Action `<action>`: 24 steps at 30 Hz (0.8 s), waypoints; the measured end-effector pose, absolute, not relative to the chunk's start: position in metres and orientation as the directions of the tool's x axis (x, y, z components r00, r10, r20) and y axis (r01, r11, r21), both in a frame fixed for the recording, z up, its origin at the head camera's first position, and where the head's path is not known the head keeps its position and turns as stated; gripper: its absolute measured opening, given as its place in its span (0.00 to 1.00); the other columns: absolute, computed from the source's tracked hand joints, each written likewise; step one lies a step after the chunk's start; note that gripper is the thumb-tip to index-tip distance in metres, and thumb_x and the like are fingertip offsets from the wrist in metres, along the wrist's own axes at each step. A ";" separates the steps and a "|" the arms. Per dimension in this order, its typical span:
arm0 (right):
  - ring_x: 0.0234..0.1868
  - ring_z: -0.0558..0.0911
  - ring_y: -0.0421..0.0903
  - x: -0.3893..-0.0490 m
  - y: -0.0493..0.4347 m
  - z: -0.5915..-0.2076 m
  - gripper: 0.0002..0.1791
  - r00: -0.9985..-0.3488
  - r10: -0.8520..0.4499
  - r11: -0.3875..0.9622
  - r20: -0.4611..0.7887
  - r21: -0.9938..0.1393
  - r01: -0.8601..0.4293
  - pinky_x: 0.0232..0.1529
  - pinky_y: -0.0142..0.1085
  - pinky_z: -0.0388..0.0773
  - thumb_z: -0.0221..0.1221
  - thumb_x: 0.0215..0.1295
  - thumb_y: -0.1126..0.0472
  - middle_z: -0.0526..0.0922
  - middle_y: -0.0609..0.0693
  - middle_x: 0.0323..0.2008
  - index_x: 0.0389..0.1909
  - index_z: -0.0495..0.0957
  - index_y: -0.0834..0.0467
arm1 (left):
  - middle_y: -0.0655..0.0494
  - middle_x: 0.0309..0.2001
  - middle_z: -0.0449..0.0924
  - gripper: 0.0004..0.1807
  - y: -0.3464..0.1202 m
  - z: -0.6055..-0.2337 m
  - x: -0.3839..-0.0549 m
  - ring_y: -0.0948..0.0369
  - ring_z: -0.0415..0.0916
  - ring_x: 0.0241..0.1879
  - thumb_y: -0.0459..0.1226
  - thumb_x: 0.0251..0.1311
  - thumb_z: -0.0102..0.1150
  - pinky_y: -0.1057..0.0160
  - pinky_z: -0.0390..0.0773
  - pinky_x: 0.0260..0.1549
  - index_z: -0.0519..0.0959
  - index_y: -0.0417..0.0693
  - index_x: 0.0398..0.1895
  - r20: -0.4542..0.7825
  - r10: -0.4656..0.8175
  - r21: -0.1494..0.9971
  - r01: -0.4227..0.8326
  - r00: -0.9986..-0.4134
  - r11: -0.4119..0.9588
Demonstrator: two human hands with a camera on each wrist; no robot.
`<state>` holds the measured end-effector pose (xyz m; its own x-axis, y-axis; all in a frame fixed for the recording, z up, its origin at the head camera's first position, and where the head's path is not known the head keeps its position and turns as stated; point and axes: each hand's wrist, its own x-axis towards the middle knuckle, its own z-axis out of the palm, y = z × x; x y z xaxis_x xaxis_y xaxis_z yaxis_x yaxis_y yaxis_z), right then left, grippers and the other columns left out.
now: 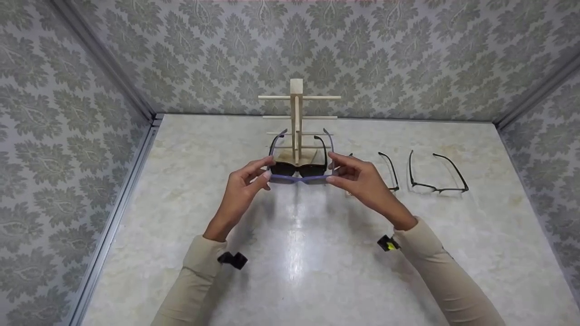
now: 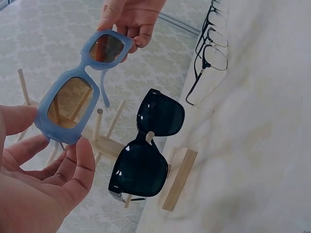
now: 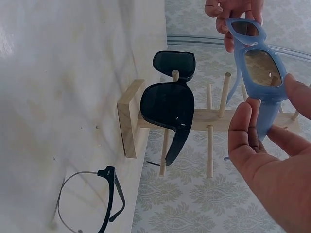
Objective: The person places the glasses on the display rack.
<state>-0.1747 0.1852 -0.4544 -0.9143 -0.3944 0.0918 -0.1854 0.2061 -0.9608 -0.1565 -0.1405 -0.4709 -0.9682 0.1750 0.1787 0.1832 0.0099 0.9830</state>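
Both hands hold a pair of blue-framed sunglasses (image 2: 87, 65) with brownish lenses, lifted in front of a wooden display stand (image 1: 296, 88). My left hand (image 1: 244, 181) pinches one outer end of the frame between thumb and fingers. At the opposite end, my right hand (image 1: 360, 179) pinches the frame near the hinge. The temples point back toward the stand, on either side of its post. A pair of black sunglasses (image 2: 148, 145) rests on the stand's lowest pegs, just above the wooden base (image 3: 130, 119). The pegs higher up the post carry nothing.
Two pairs of dark-framed eyeglasses lie on the marbled table (image 1: 181, 217) to the right: the outer glasses (image 1: 438, 188) show whole, while the nearer glasses (image 1: 390, 167) are partly behind my right hand. Patterned walls (image 1: 297, 45) enclose the table at the back and sides.
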 end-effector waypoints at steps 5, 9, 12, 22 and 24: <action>0.58 0.86 0.53 -0.177 0.183 -0.453 0.38 -0.915 -0.398 0.204 0.073 -0.965 -0.166 0.55 0.37 0.87 0.72 0.76 0.56 0.80 0.65 0.67 0.82 0.70 0.57 | 0.37 0.69 0.80 0.23 -0.142 -0.469 -0.160 0.49 0.82 0.54 0.33 0.82 0.61 0.62 0.87 0.45 0.78 0.38 0.76 0.174 0.176 0.983 0.181 -0.969 0.023; 0.59 0.86 0.52 -0.179 0.182 -0.452 0.38 -0.914 -0.399 0.195 0.067 -0.968 -0.157 0.55 0.37 0.87 0.72 0.76 0.55 0.79 0.66 0.68 0.82 0.71 0.55 | 0.37 0.68 0.81 0.23 -0.143 -0.466 -0.162 0.45 0.81 0.55 0.32 0.81 0.61 0.62 0.87 0.45 0.78 0.37 0.75 0.180 0.177 0.982 0.186 -0.968 0.020; 0.58 0.86 0.52 -0.181 0.181 -0.453 0.37 -0.914 -0.398 0.180 0.077 -0.970 -0.160 0.55 0.37 0.87 0.71 0.76 0.58 0.80 0.65 0.66 0.82 0.71 0.57 | 0.37 0.67 0.81 0.23 -0.144 -0.466 -0.165 0.42 0.81 0.55 0.32 0.81 0.61 0.62 0.87 0.45 0.78 0.36 0.75 0.178 0.177 0.982 0.186 -0.968 0.027; 0.56 0.87 0.52 -0.193 0.176 -0.454 0.36 -0.922 -0.377 0.197 0.089 -0.965 -0.174 0.54 0.35 0.86 0.72 0.76 0.57 0.83 0.56 0.62 0.81 0.72 0.59 | 0.35 0.67 0.81 0.24 -0.144 -0.465 -0.178 0.51 0.84 0.50 0.32 0.81 0.60 0.62 0.88 0.44 0.76 0.33 0.76 0.154 0.167 0.987 0.161 -0.974 0.028; 0.55 0.87 0.52 -0.194 0.175 -0.454 0.36 -0.924 -0.371 0.197 0.090 -0.965 -0.173 0.55 0.36 0.86 0.72 0.76 0.57 0.84 0.57 0.61 0.80 0.73 0.58 | 0.34 0.67 0.81 0.24 -0.144 -0.465 -0.180 0.53 0.85 0.49 0.32 0.82 0.60 0.63 0.88 0.44 0.76 0.33 0.76 0.143 0.162 0.988 0.150 -0.976 0.028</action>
<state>-0.1943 0.1755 -0.4539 -0.9241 -0.3713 0.0899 -0.1730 0.1969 -0.9650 -0.1805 -0.1440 -0.4651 -0.9763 0.1623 0.1434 0.1498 0.0277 0.9883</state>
